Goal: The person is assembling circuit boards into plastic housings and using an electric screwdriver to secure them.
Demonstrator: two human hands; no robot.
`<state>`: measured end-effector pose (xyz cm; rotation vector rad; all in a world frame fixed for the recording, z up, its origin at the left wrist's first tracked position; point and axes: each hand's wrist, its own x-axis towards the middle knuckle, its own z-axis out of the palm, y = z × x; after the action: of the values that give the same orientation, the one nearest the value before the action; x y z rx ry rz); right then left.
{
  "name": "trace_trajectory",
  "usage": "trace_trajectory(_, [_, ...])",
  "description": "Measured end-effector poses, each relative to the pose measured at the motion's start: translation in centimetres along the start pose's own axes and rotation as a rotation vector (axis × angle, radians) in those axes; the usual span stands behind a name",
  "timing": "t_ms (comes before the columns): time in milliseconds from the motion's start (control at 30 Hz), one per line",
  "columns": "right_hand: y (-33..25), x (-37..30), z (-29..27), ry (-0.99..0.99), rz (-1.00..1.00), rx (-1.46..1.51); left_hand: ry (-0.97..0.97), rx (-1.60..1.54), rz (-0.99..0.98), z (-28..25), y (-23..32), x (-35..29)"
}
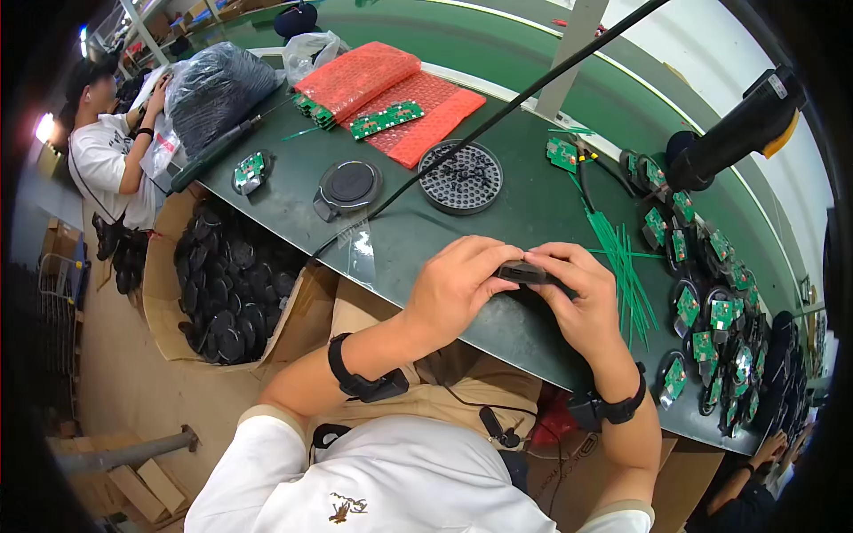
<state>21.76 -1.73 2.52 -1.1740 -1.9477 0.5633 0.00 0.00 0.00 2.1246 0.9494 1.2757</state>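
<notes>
Over the near part of the green table, a small dark plastic part (522,273) is pinched between both my hands. My left hand (455,289) closes its thumb and fingertips on one end. On the other end, my right hand (582,289) does the same; fingers cover much of the part. Beyond my hands sits a round tray (498,191) with many holes and small dark screws. To its left lies a round black housing (348,184), with a strip of clear film (362,253) nearer the table edge. Thin green strips (622,275) are scattered right of my hands.
Black units with green circuit boards (704,346) crowd the right side, near pliers (586,178) and a black power tool (733,133). Red bubble wrap (435,133) lies at the back. A carton (164,306) of black discs stands left; a co-worker (111,147) handles plastic bags beyond.
</notes>
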Motion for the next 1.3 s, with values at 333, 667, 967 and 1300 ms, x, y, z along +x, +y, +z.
trace_trajectory(333, [-0.4, 0.1, 0.4, 0.052, -0.033, -0.009, 0.037, 0.026, 0.055, 0.0, -0.6, -0.2])
trace_trajectory(667, [-0.2, 0.0, 0.5, 0.047, 0.001, -0.020, 0.047, 0.026, 0.066, 0.2, -0.6, -0.1])
trace_trajectory(967, [-0.3, 0.1, 0.3, 0.022, -0.008, -0.045, 0.059, 0.018, 0.091, 0.2, -0.9, -0.1])
trace_trajectory(1300, [-0.2, 0.1, 0.3, 0.027, -0.039, -0.043, 0.049, 0.006, 0.100, 0.0, -1.0, 0.0])
